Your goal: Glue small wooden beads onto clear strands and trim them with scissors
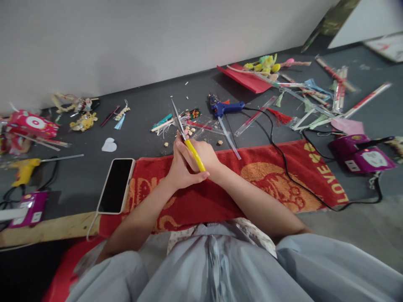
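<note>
My right hand (206,157) grips yellow-handled scissors (185,132) with the blades pointing up and away, partly apart. Close beside it on the left, my left hand (179,167) has its fingers pinched near the scissor pivot on something too small to make out. Both hands hover over the far edge of a red towel (267,176). Just beyond the blades lie small beads and craft scraps (192,126).
A phone (115,184) lies face up at the towel's left end. A blue glue gun (225,108) with a black cord (283,163) sits behind the hands. A yellow glue gun (25,170), purple power strips (362,157), red paper (245,79) and wrapped sticks (340,88) litter the dark floor.
</note>
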{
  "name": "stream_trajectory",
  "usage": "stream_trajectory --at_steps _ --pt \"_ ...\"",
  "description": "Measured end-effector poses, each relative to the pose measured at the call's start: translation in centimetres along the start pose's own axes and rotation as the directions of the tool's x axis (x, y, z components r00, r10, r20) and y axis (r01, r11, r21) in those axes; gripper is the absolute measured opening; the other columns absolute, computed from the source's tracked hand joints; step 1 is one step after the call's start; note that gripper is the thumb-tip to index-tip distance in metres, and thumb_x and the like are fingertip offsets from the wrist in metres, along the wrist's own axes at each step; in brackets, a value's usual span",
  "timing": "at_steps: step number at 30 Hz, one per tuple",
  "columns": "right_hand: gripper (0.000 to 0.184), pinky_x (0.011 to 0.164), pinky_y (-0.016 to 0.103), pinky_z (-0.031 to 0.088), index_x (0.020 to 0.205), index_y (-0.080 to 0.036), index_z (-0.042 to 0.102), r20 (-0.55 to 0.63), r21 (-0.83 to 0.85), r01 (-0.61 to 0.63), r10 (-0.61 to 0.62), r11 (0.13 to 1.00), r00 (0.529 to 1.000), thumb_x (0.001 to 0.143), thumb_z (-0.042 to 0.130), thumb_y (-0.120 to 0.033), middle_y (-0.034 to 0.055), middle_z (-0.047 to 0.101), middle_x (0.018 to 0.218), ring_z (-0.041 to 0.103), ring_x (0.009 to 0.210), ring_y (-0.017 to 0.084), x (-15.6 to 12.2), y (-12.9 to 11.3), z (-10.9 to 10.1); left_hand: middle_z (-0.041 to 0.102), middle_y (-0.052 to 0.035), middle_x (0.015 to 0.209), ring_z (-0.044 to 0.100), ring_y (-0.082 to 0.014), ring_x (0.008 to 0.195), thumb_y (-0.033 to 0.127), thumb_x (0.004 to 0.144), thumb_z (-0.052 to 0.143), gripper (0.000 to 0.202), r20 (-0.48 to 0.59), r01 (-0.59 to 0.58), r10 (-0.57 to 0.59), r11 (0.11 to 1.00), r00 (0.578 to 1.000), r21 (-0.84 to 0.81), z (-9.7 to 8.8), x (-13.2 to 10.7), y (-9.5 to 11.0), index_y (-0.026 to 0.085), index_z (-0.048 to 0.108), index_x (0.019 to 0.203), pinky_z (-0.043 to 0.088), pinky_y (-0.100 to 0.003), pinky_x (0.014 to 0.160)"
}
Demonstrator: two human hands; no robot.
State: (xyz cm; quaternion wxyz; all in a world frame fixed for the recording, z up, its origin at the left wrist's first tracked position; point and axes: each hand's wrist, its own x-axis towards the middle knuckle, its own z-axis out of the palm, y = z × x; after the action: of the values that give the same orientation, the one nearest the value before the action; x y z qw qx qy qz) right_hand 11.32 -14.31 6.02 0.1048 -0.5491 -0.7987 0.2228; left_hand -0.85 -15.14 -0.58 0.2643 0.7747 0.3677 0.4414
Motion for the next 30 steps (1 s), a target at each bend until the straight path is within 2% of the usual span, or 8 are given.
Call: stream_trajectory --at_steps 6,9,13,20,30 --pt "0.045 0.063 0.029 0.036 0.108 -0.016 0.058 0.012 0.015 -0.021 0.021 1.0 1.0 0.097 0.028 -0.047 0.0103 0.072 0.102 0.069 0.091 0.026 0.1 0.0 0.0 0.035 -0.0181 0.143 0.034 -0.0345 0.138 0.071 0.061 0.067 0.105 -0.024 0.023 -0.023 1.0 0.999 0.016 -0.1 0.3 0.4 0.02 0.023 0.142 0.031 -0.053 0.115" --pt "0.042 0.063 0.029 0.036 0.107 -0.016 0.058 0.019 0.018 -0.015 0.015 1.0 1.0 0.097 0.031 -0.046 0.01 0.072 0.101 0.069 0.091 0.026 0.2 0.0 0.1 0.037 -0.0173 0.141 0.037 -0.0338 0.137 0.072 0.063 0.065 0.102 -0.028 0.031 -0.03 0.999 0.999 0.026 0.0 0.3 0.6 0.02 0.024 0.141 0.033 -0.052 0.114" --pt "0.046 0.063 0.029 0.036 0.107 -0.015 0.058 0.003 0.027 -0.012 0.012 1.0 1.0 0.098 0.027 -0.048 0.0102 0.072 0.1 0.069 0.09 0.026 0.3 0.1 0.2 0.039 -0.0166 0.14 0.04 -0.0331 0.134 0.071 0.062 0.065 0.1 -0.039 0.036 -0.035 0.999 0.999 0.021 0.0 0.4 0.7 0.021 0.025 0.14 0.034 -0.052 0.113" --pt "0.047 0.063 0.029 0.037 0.103 -0.014 0.059 0.015 0.024 0.002 -0.002 1.0 1.0 0.098 0.025 -0.046 0.011 0.072 0.099 0.069 0.087 0.025 0.2 0.0 0.2 0.038 -0.0175 0.139 0.039 -0.0344 0.134 0.066 0.062 0.067 0.095 -0.045 0.017 -0.017 1.0 0.999 -0.006 -0.1 0.3 0.6 0.019 0.031 0.136 0.033 -0.054 0.113" --pt "0.054 0.067 0.028 0.04 0.102 -0.018 0.061 -0.04 0.118 -0.023 0.027 0.993 0.999 0.099 0.019 -0.05 0.0087 0.073 0.097 0.07 0.088 0.023 0.4 0.3 0.4 0.037 -0.0184 0.142 0.035 -0.035 0.138 0.062 0.059 0.072 0.099 -0.035 0.094 -0.096 0.994 0.995 -0.053 -0.2 0.5 1.0 0.019 0.029 0.138 0.029 -0.054 0.116"
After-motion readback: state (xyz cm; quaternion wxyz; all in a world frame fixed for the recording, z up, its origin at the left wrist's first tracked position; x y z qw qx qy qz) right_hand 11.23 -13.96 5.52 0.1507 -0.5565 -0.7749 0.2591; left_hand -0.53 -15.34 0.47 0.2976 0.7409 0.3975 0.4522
